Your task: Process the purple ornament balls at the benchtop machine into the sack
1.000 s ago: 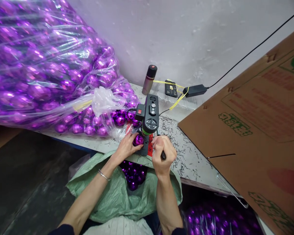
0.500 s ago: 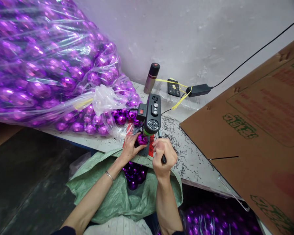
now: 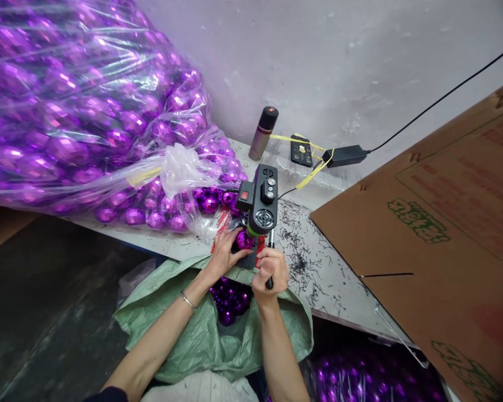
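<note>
A small black bench drill press [image 3: 263, 201] with a red switch stands on the table. Under its head sits a shiny purple faceted ball ornament [image 3: 244, 240], which my left hand [image 3: 225, 254] holds from the left, thumb reaching along its near side. My right hand [image 3: 272, 272] is wrapped round the black-ended lever [image 3: 271, 241] at the machine's right. A green woven sack [image 3: 167, 318] lies open below the table edge at my lap, with more purple balls [image 3: 230, 301] inside. The tool tip against the ball is hidden by the machine head.
A large clear bag of purple balls [image 3: 75, 123] fills the left. Black shavings [image 3: 297, 245] litter the white table. Behind stand a dark bottle [image 3: 264, 134], a black phone-like box [image 3: 301, 151] and a power adapter [image 3: 347, 156]. A cardboard box [image 3: 444, 223] blocks the right.
My right hand has moved slightly left and down with the lever. My left hand stays on the ball. The whole view has shifted a little.
</note>
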Available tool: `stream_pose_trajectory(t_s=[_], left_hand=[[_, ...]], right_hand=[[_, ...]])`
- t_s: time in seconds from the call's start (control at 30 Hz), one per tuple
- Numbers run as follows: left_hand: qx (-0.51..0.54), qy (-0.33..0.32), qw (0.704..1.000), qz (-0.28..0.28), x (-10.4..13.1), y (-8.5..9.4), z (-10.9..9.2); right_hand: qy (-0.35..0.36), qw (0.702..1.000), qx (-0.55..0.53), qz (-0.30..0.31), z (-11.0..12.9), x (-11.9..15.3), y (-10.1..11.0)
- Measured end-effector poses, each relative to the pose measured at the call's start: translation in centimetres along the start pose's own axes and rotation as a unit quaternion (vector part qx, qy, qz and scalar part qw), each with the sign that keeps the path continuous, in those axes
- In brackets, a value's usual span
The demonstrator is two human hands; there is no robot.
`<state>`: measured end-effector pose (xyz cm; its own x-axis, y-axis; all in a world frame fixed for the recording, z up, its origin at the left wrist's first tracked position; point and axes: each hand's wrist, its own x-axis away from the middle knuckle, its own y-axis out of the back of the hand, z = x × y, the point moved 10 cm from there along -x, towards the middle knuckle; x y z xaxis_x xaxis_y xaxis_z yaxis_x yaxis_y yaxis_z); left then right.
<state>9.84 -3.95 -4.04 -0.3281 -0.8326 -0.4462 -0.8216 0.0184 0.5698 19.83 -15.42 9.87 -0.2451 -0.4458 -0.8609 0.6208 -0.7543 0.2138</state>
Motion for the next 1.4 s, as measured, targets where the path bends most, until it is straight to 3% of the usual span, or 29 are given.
stream_pose_trajectory(t_s=[0.43, 0.67, 0.8, 0.9, 1.03, 1.13, 1.2, 1.27, 1.4], left_hand=[[0.009, 0.012, 1.000, 0.005, -0.1, -0.1, 0.0], [0.014, 0.012, 1.000, -0.001, 0.0, -0.3, 0.2], [0.015, 0.016, 1.000, -0.001, -0.4, -0.3, 0.3], [0.018, 0.013, 1.000, 0.006, -0.6, -0.3, 0.0], [0.020, -0.028, 0.999, 0.007, 2.0, 0.4, -1.5], [0.000, -0.071, 0.997, 0.024, 5.3, 1.3, -2.8], [-0.014, -0.086, 0.996, 0.025, 6.1, 2.4, -2.8], [-0.034, -0.076, 0.997, -0.004, 4.6, 4.4, -1.9], [-0.135, 0.007, 0.989, -0.068, -3.1, 7.9, 2.1]], right_hand=[[0.008, 1.000, -0.004, -0.029, -1.2, 1.6, -0.4], [0.054, 0.998, 0.009, -0.027, -1.0, 2.3, -0.7], [0.046, 0.999, 0.005, -0.008, -0.1, 0.9, -0.4], [-0.006, 1.000, -0.013, -0.016, 0.4, -1.7, 0.5], [-0.071, 0.997, -0.035, 0.010, 0.7, -4.4, 0.8], [-0.049, 0.998, -0.027, 0.024, 1.0, -4.4, 0.8], [-0.029, 0.999, -0.019, 0.029, 1.1, -3.5, 0.6], [-0.020, 0.999, -0.017, 0.020, 1.0, -2.7, 0.5], [-0.019, 1.000, -0.017, 0.010, 0.9, -2.3, 0.4]])
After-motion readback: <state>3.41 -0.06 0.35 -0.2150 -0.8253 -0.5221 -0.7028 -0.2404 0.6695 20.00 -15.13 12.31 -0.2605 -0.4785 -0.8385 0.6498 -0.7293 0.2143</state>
